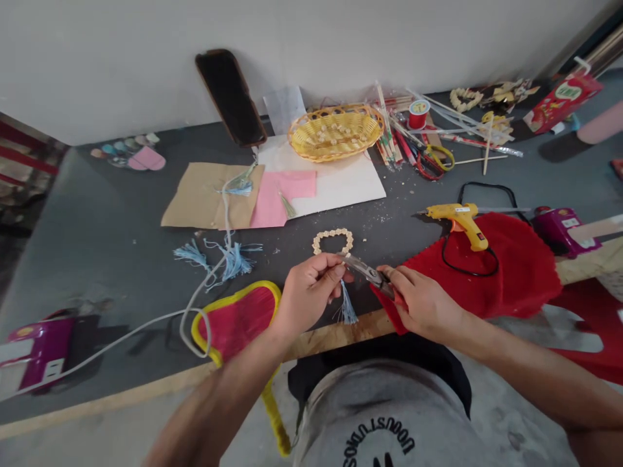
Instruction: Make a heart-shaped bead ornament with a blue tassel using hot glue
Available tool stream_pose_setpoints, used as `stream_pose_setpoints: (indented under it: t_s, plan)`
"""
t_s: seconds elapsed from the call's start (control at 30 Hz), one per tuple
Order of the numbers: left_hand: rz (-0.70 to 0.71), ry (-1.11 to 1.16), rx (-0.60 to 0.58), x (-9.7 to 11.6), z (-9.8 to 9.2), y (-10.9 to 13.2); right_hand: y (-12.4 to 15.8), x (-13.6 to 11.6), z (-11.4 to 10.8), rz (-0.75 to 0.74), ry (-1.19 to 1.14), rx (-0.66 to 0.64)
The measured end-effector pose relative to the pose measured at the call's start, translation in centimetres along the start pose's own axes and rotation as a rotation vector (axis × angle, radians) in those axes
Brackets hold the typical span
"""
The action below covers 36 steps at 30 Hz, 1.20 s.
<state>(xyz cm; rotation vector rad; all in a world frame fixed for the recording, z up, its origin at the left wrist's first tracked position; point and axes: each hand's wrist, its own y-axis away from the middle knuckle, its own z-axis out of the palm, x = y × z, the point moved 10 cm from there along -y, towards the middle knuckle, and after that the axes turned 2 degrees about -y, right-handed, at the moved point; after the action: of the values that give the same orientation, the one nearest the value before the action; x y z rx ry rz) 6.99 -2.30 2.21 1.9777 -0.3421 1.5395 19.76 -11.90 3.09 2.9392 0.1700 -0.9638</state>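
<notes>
My left hand pinches the top of a light blue tassel, whose threads hang below the fingers. My right hand is closed around the red handles of pliers. Their metal jaws reach to my left fingertips, where the exact contact point is too small to make out. Just beyond the fingers, a heart-shaped ring of cream beads lies on the dark table; its lower end is partly hidden by my left hand and the pliers.
A yellow basket stands at the back, near a leaning phone. To the right, a yellow glue gun rests on red cloth. Blue tassels and a pink, yellow-edged piece lie left. A white cable crosses there.
</notes>
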Motion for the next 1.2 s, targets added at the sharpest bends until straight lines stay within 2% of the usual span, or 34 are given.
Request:
stream_pose_setpoints:
  t_s: [0.17,0.33,0.43,0.53,0.73,0.83,0.93,1.07,1.2]
  plan:
    - [0.001,0.026,0.005,-0.3,0.0,-0.2,0.0,0.2,-0.2,0.029,0.03,-0.014]
    - [-0.132,0.279,-0.134,-0.8,1.3,-0.3,0.5,0.1,-0.3,0.016,0.038,-0.023]
    - [-0.21,0.357,-0.191,-1.2,2.1,-0.1,0.6,0.2,-0.1,0.001,0.015,-0.024]
    - [-0.186,0.335,-0.157,-1.2,2.1,-0.4,0.4,0.6,0.1,0.025,0.009,-0.034]
    - [-0.048,0.078,-0.049,-0.5,1.2,-0.8,0.1,1.1,-0.4,0.1,0.048,-0.046]
    - [-0.037,0.068,-0.025,-0.4,0.9,-0.8,0.2,0.9,-0.6,0.094,0.061,-0.057]
    - [-0.089,0.197,-0.102,-0.7,1.5,-0.8,0.4,0.7,-0.6,0.068,0.058,-0.066]
    - [-0.249,0.45,-0.252,-1.3,3.0,-0.4,0.7,0.4,-0.7,0.03,0.038,-0.038]
    - [-0.281,0.518,-0.267,-1.1,3.4,-0.4,0.6,0.4,-0.4,0.016,-0.009,-0.018]
